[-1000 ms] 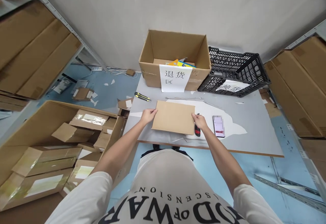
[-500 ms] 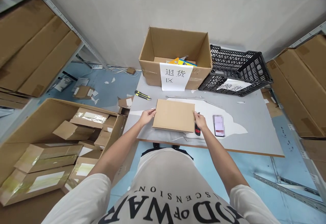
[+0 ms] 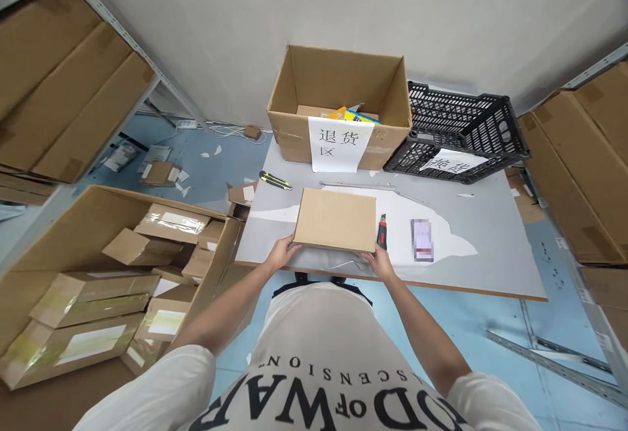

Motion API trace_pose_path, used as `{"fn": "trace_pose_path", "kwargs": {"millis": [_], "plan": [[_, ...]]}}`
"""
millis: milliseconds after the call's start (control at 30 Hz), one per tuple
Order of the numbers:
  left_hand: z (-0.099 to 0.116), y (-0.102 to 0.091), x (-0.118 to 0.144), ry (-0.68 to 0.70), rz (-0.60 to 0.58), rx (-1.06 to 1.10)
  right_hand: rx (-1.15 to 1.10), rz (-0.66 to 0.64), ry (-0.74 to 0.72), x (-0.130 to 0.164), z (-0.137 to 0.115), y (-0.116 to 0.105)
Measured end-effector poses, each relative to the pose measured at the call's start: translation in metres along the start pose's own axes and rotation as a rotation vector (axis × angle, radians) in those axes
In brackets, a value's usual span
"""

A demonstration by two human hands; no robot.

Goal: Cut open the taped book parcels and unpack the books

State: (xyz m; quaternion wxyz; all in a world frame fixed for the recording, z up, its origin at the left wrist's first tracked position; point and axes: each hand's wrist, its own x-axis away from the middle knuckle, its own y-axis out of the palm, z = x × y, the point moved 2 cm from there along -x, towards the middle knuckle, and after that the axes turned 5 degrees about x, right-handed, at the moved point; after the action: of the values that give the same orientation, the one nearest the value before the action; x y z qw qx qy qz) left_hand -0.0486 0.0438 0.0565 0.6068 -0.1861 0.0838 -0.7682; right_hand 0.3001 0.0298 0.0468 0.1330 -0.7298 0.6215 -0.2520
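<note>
A flat brown cardboard box point(image 3: 336, 220) lies in front of me at the table's near side, its plain top facing up. My left hand point(image 3: 281, 253) grips its near left corner. At the near right corner my right hand point(image 3: 379, 263) has hold of the box, with some fingers reaching along the front edge. Just right of the box, close to my right fingers, is a red and black utility knife point(image 3: 382, 231) with its blade end pointing away. A yellow and black utility knife point(image 3: 275, 180) rests beyond the box's far left corner.
A large open carton point(image 3: 289, 137) with a paper sign stands at the back of the table point(image 3: 495, 248), beside a black plastic crate point(image 3: 466, 133). A phone point(image 3: 422, 240) lies on white paper at right. Left of the table, a big carton point(image 3: 103, 197) holds several taped boxes.
Both hands have slid from the box's sides toward me to its near corners. The red utility knife, partly covered by my right hand before, now shows fully.
</note>
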Motion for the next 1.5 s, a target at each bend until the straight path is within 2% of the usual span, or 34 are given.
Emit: {"fn": "trace_pose_path", "kwargs": {"millis": [133, 267, 567, 700, 933, 1067, 1200, 1300, 1500], "plan": [[0.008, -0.003, -0.002, 0.007, 0.017, -0.020, -0.018, -0.004, 0.004, -0.001, -0.006, -0.002], [0.025, -0.015, -0.003, 0.000, 0.035, -0.111, 0.057, -0.032, -0.001, -0.005, -0.017, -0.017], [0.083, -0.043, -0.023, 0.025, 0.132, -0.268, 0.247, 0.037, -0.016, -0.029, -0.075, -0.058], [0.098, -0.050, -0.041, 0.003, 0.175, -0.271, 0.389, 0.061, 0.004, -0.041, -0.095, -0.070], [0.098, -0.052, -0.073, -0.160, 0.215, -0.299, 0.431, 0.011, 0.152, -0.068, -0.097, -0.070], [0.091, -0.051, -0.079, -0.162, 0.204, -0.277, 0.364, -0.011, 0.176, -0.078, -0.091, -0.070], [0.077, -0.045, -0.076, -0.122, 0.121, -0.048, 0.328, -0.008, 0.186, -0.082, -0.086, -0.071], [0.069, -0.042, -0.073, -0.127, 0.130, 0.137, 0.301, 0.006, 0.201, -0.081, -0.084, -0.071], [0.066, -0.040, -0.072, -0.098, 0.152, 0.216, 0.254, 0.027, 0.203, -0.078, -0.083, -0.069]]}}
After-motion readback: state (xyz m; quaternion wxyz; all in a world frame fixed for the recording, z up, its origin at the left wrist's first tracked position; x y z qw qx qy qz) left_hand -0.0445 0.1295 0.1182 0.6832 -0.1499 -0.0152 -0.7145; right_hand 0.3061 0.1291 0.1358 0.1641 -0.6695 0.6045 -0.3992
